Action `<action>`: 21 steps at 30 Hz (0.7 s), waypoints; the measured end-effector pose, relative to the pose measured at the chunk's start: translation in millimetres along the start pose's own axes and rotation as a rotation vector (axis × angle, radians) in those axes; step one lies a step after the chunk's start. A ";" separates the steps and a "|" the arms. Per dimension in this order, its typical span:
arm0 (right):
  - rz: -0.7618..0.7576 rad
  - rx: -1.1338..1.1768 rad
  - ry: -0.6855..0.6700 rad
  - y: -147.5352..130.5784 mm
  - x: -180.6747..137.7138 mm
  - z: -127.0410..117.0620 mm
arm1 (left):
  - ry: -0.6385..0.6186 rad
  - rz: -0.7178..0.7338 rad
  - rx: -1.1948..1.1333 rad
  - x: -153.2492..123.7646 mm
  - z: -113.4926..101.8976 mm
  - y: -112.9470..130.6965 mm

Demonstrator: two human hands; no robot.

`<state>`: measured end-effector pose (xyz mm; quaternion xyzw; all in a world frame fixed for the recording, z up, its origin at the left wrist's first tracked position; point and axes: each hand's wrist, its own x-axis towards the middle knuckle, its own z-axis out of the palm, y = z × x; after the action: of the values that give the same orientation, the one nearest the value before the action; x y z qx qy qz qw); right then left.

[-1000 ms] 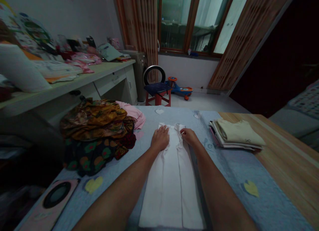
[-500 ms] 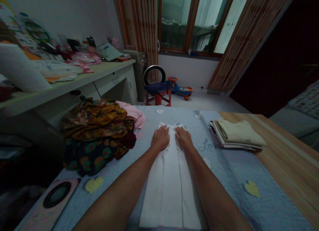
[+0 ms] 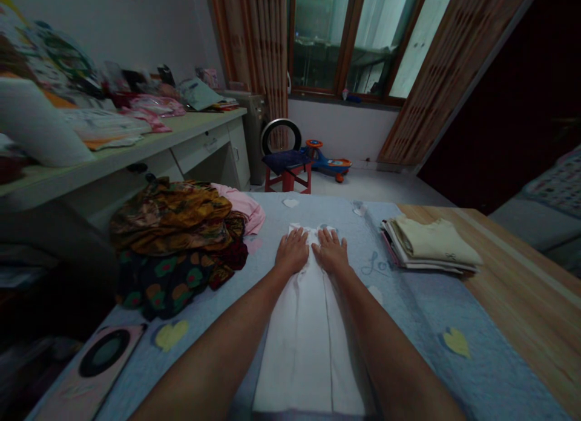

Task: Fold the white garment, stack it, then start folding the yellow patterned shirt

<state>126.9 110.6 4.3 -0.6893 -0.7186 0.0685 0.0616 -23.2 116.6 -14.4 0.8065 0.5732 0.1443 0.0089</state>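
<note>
A white garment [image 3: 311, 342], folded into a long strip, lies lengthwise in front of me on a blue cloth [image 3: 408, 324] patterned with hearts. My left hand [image 3: 293, 250] rests flat on the left side of its far end, fingers stretched forward. On the right side of that end lies my right hand [image 3: 331, 250], palm down with its fingers spread and the thumb toward the left hand. Neither hand grips the fabric. Both palms hide part of the garment's far end.
A heap of patterned clothes [image 3: 177, 239] with a pink piece [image 3: 242, 206] lies left. Folded clothes [image 3: 433, 245] are stacked at right, near bare wood [image 3: 512, 257]. A pink case with a dark oval [image 3: 91, 372] sits near left. Beyond stand a stool [image 3: 288, 167] and a desk [image 3: 190, 146].
My right hand's fingers have spread, and its thumb now points out toward the left hand. The left hand and the garment look almost the same.
</note>
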 end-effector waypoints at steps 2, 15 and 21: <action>-0.035 0.015 0.084 0.3 -1.3 1.4 | 0.004 0.004 0.002 -0.3 -0.8 0.2; -0.099 0.237 0.216 0.2 -40.7 18.6 | 0.123 -0.022 -0.023 -2.0 -2.1 2.0; 0.116 0.109 0.118 -10.2 -79.3 15.4 | 0.136 -0.096 -0.061 -12.6 -20.4 1.7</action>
<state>117.4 30.8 -8.5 -0.7283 -0.6677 0.0703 0.1372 -30.4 101.2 2.6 0.7657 0.6060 0.2157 0.0014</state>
